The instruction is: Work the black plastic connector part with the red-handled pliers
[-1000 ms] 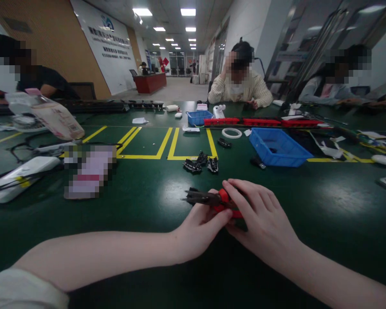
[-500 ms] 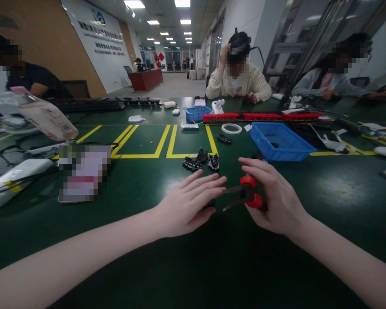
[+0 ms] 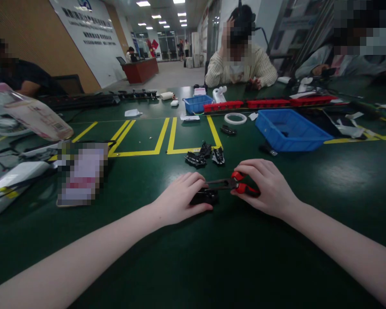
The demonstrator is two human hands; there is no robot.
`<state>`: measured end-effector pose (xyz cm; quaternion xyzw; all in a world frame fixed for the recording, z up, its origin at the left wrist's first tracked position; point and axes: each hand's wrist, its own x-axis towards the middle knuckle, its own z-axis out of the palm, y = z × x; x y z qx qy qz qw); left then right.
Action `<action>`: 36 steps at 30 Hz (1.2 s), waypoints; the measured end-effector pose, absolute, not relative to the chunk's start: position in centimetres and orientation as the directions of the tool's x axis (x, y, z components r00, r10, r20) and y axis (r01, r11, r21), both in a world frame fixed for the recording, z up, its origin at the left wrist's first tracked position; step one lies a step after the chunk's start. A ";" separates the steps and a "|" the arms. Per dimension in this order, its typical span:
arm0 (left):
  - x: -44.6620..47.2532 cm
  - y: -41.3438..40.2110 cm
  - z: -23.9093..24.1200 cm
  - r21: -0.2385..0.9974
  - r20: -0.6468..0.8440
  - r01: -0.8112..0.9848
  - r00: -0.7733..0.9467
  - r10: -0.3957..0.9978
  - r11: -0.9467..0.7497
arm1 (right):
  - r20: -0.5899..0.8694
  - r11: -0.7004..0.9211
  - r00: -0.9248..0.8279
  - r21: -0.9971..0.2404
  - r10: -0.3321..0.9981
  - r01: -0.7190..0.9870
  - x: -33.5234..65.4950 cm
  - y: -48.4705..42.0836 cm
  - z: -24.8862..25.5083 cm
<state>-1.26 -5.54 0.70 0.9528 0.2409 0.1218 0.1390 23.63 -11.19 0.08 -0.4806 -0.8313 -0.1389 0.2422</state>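
Observation:
My right hand (image 3: 268, 186) is closed around the red handles of long-nosed pliers (image 3: 228, 184). Their dark jaws point left and sit much closer together than the handles; the tips end at my left fingers. Under the curled fingers of my left hand (image 3: 178, 199) is a small glossy black part (image 3: 206, 197), held against the dark green table (image 3: 218, 262). Its left end is hidden by the hand. Whether the jaws touch this part I cannot tell. Just beyond lie several black plastic pieces (image 3: 195, 159) in a loose cluster.
To the right stands a blue bin (image 3: 291, 135), with a small black object (image 3: 268, 149) near its front. A white tape roll (image 3: 235, 118) and red strips (image 3: 266, 104) lie farther back. On the left are a phone (image 3: 83, 174) and a tilted bottle (image 3: 40, 116). A person (image 3: 241, 60) sits opposite.
My left hand has gone from stretched fingers to curled ones over the black part. The pliers' jaws, wide apart before, have come nearly together and moved left. My view has tilted down.

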 end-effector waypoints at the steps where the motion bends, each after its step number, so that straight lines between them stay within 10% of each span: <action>1: -1.3 -5.6 0.8 0.328 0.155 0.431 0.853 0.498 -0.841 | 0.525 0.482 -0.410 -0.001 0.746 0.876 23.7 -11.2 0.0; 10: -1.1 -5.7 1.5 0.390 0.012 0.489 0.845 0.535 -0.780 | 0.434 0.386 -0.283 -0.170 0.855 0.907 24.5 -11.3 0.1; 36: -1.4 -5.6 1.0 0.328 0.077 0.388 0.898 0.434 -0.861 | 0.360 0.455 -0.392 -0.105 0.846 0.884 23.1 -11.3 0.2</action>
